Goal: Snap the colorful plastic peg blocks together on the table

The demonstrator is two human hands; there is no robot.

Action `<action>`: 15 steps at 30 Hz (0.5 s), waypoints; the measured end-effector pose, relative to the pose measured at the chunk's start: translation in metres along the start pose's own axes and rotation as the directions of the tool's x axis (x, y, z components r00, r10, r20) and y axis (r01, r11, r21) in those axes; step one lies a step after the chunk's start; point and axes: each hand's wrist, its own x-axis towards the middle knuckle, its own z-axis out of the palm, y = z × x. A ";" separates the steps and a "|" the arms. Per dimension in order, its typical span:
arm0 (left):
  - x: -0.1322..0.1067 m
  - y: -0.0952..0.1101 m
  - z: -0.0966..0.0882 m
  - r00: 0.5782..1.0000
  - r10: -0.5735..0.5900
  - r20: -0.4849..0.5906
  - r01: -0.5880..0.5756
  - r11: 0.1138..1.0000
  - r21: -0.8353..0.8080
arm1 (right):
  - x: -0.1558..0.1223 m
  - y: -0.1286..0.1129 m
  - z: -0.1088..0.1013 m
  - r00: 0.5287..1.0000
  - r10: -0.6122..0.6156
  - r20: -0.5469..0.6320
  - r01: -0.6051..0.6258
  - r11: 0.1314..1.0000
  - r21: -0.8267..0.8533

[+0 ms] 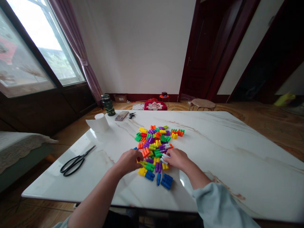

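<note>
Head view: looking forward and down, the whole scene before me.
Left fingers: curled down at the near-left edge of the heap, against yellow-and-green blocks; I cannot tell whether they grip anything.
Right fingers: bent over white blocks and touching them; gripping or only resting, I cannot tell.
Hands: my left hand and right hand sit just apart, at the near side of the heap.
Heap: plastic building blocks of many colours lie mid-counter, most still mixed together. Blue blocks lie loosely at the near edge, and an orange-and-green cluster sits at the far right.
Counter: this white marble counter carries black scissors to the left. Far left stand a paper roll and a green flask, with a phone and keys just beside them.
</note>
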 end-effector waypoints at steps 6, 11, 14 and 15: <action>0.036 -0.010 0.007 0.953 0.002 -0.303 0.007 1.000 0.030 | -0.028 -0.028 -0.026 1.000 -0.015 -0.012 0.014 0.999 -0.041; 0.090 -0.021 -0.003 0.921 -0.088 -0.379 0.134 0.986 0.096 | -0.062 -0.061 -0.035 0.994 -0.108 0.011 0.108 0.994 0.036; 0.132 -0.031 -0.011 0.925 -0.177 -0.335 0.245 0.954 0.172 | -0.071 -0.072 -0.036 0.984 -0.143 0.104 0.139 0.989 0.050; 0.146 -0.035 -0.012 0.928 -0.198 -0.316 0.264 0.948 0.180 | -0.073 -0.073 -0.035 0.980 -0.152 0.128 0.146 0.988 0.055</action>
